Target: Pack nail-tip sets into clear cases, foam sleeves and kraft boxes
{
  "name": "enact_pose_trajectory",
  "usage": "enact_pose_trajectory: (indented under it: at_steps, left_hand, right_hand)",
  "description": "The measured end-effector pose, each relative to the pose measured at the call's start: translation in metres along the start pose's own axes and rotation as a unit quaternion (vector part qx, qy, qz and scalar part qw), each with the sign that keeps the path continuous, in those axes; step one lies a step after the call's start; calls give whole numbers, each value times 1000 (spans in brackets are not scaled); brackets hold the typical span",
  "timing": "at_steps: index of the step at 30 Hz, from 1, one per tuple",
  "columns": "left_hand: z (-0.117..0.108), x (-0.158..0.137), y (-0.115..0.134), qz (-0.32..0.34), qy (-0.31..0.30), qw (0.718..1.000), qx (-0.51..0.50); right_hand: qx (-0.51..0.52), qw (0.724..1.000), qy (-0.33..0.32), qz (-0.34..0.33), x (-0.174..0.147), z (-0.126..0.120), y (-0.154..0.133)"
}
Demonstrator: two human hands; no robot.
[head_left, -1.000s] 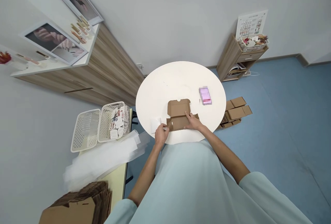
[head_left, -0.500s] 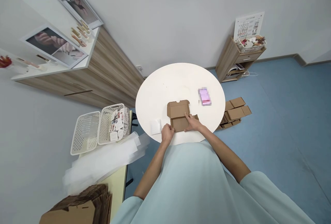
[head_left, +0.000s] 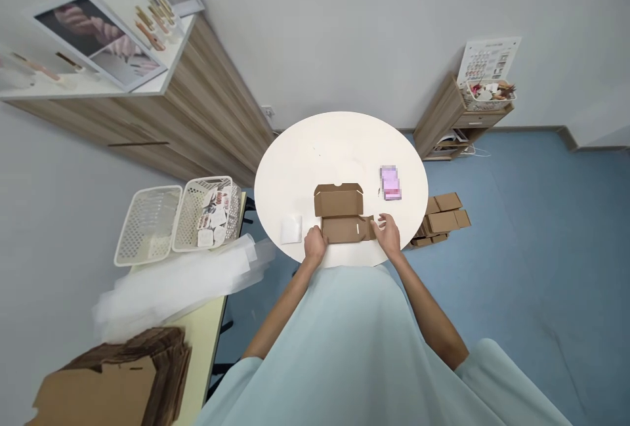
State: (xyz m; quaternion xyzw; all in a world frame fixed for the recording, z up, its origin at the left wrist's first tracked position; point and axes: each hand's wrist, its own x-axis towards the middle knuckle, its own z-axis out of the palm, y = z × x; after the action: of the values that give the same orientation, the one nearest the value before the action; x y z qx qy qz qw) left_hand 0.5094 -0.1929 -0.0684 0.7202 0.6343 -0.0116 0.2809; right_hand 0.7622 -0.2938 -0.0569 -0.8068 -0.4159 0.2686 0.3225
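A brown cardboard box lies on the round white table, its lid raised at the far side and its right side flap folded outward. My left hand is closed on the box's left front corner. At the right end, my right hand has its fingers apart beside the side flap; its fingertips are at the flap's edge. A white packet lies left of my left hand. Farther right on the table is a pink-purple item, blurred by pixels.
Folded cardboard boxes are stacked right of the table. On the left, a side table bears white baskets, white wrapping sheets and flat cardboard. A small cabinet stands at the wall.
My right hand has moved right, off the box's middle to its right end. The right flap now shows folded out, and the lid stands more upright. My left hand stays at the left corner.
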Motion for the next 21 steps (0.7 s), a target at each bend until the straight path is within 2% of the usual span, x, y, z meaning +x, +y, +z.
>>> enact_pose_trajectory:
  at_steps: [3,6,9,14,18,21]
  left_hand:
    - [-2,-1,3,-5,-5,1000,-7]
    - [-5,-2,6,-14,-12,1000,0]
    - [-7,-2,8,-17,-12,1000,8]
    - [-7,-3,11,-19,-10,1000,18]
    - [-6,-3,12,-24,-11,1000,8]
    - [-6,-3,14,-29,-11,1000,-2]
  right_hand:
    - [-5,999,-16,44,-4,1,16]
    - [0,999,-28,46,-8,8,18]
    - [8,999,-28,29,-13,12,10]
    - [6,998,-70,-2,-22,17,-11]
    - [-6,992,-104,-67,-26,28,-25]
    - [-34,993,-90,-72,-19,35,-31]
